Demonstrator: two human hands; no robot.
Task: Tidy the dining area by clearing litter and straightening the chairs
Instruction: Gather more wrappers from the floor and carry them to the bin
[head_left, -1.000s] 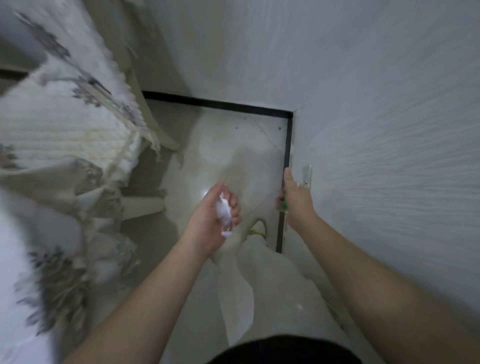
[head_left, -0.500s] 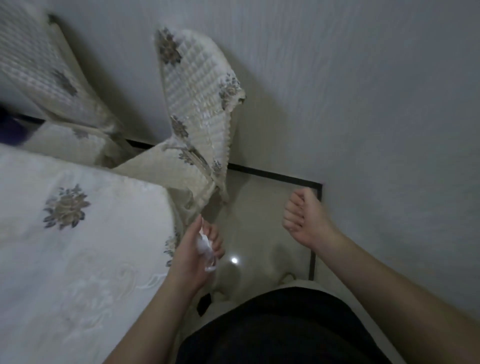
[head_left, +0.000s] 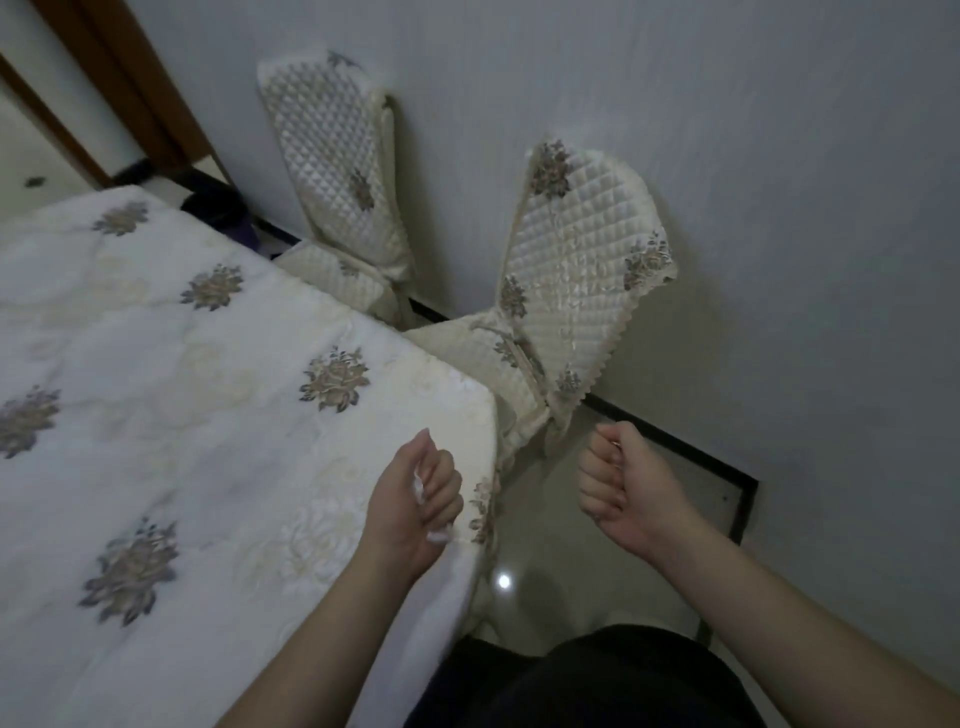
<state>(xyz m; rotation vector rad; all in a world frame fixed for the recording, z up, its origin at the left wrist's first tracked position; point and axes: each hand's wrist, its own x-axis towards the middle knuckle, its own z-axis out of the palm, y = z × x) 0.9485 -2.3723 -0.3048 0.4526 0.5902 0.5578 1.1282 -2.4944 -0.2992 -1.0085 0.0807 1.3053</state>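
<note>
Head view: left hand (head_left: 415, 501) clutches crumpled white litter (head_left: 420, 487) above the bench (head_left: 208, 415); right hand (head_left: 621, 486) is clenched, contents hidden; litter-clearing seems underway, binning next, then nearest chair (head_left: 571, 270).

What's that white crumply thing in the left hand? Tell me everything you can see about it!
The paper is a small white scrap, crumpled up, and it looks like tissue or thin paper. Most of it is hidden inside the grip of the left hand, whose fingers curl tightly round it. Only two bits show: one peeking out between the fingers and one sticking out below the fist. It is held in the air over the corner of the table, and only the hand touches it.
</note>
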